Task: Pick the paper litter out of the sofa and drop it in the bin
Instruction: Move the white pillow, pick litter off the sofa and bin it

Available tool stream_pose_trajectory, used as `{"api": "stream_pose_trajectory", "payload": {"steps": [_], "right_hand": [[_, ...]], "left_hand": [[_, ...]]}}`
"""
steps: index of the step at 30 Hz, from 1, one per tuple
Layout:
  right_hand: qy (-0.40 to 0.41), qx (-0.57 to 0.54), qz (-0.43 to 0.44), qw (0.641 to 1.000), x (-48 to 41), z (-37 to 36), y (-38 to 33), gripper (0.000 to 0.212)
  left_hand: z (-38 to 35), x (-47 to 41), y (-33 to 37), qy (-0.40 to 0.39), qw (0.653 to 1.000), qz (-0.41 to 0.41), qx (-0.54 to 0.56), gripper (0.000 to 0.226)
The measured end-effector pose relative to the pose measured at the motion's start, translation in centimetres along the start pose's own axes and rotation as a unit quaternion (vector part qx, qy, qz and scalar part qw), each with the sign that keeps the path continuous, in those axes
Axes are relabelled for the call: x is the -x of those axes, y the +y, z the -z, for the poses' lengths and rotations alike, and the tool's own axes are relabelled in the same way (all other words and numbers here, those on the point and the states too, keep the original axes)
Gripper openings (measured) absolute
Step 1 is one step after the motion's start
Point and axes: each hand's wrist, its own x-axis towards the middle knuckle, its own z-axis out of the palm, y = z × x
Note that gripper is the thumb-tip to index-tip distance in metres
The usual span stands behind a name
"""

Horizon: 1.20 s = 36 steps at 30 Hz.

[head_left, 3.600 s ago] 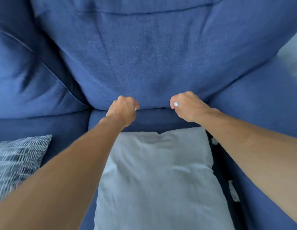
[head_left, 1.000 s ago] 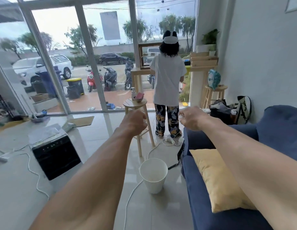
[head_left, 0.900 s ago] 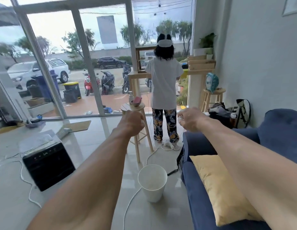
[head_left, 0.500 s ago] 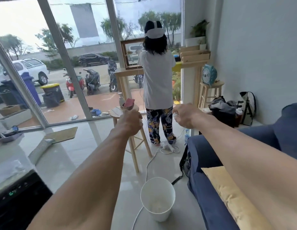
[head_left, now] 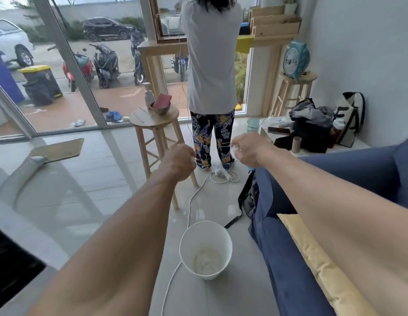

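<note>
Visibly, right hand pinches paper, left hand curls, contents unclear; bin holds litter.

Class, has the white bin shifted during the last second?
No. The white bin stays beside the blue sofa's end, near the wooden stool's legs; only the view moved.

White bin, blue sofa, yellow cushion.

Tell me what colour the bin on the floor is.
White. The bin shows in the head view, on the floor beside the blue sofa.
</note>
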Motion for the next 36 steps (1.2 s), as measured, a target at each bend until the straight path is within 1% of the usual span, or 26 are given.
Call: {"api": "stream_pose_trajectory", "payload": {"steps": [2, 5, 10, 14, 18, 21, 24, 27, 29, 33, 36], "right_hand": [[-0.009, -0.001, -0.001, 1.000, -1.8, -2.8, 0.6, 0.033], [0.004, -0.024, -0.001, 1.000, -4.9, -7.7, 1.5, 0.032], [-0.012, -0.026, 0.011, 1.000, -7.9, -18.8, 2.7, 0.036], [-0.006, -0.028, 0.003, 1.000, -8.9, -27.2, 3.8, 0.035], [-0.005, 0.008, 0.011, 1.000, -9.3, -34.9, 4.7, 0.034], [0.003, 0.002, 0.002, 1.000, -10.1, -39.8, 5.3, 0.037], [0.006, 0.006, 0.001, 1.000, -10.4, -43.0, 5.4, 0.039], [0.023, 0.029, 0.021, 0.999, -10.8, -45.6, 5.3, 0.037], [0.031, 0.027, 0.020, 0.999, -11.2, -47.2, 5.5, 0.035], [0.000, -0.001, 0.011, 1.000, -11.6, -50.9, 6.0, 0.033], [-0.014, 0.004, 0.028, 0.999, -12.6, -53.7, 5.9, 0.030]], "left_hand": [[-2.5, -1.0, -1.7, -0.005, 1.000, 0.009, -0.004, 0.027], [-6.5, -2.8, -4.5, 0.006, 1.000, 0.025, 0.001, 0.029], [-15.8, -3.7, -9.5, -0.002, 0.999, 0.034, -0.012, 0.028], [-23.5, -4.3, -13.1, 0.006, 1.000, 0.030, -0.005, 0.029], [-30.7, -3.7, -16.9, 0.001, 1.000, 0.026, -0.009, 0.029], [-35.1, -3.3, -19.4, 0.003, 1.000, 0.030, -0.006, 0.029], [-37.9, -2.7, -21.1, -0.002, 0.999, 0.037, -0.018, 0.029], [-40.2, -2.7, -22.7, 0.011, 0.999, 0.038, -0.026, 0.028], [-41.5, -2.5, -23.2, 0.014, 0.999, 0.040, -0.021, 0.026], [-44.3, -1.3, -24.3, 0.004, 0.998, 0.066, -0.006, 0.028], [-45.9, -0.5, -25.3, -0.005, 0.996, 0.082, 0.019, 0.031]]}}
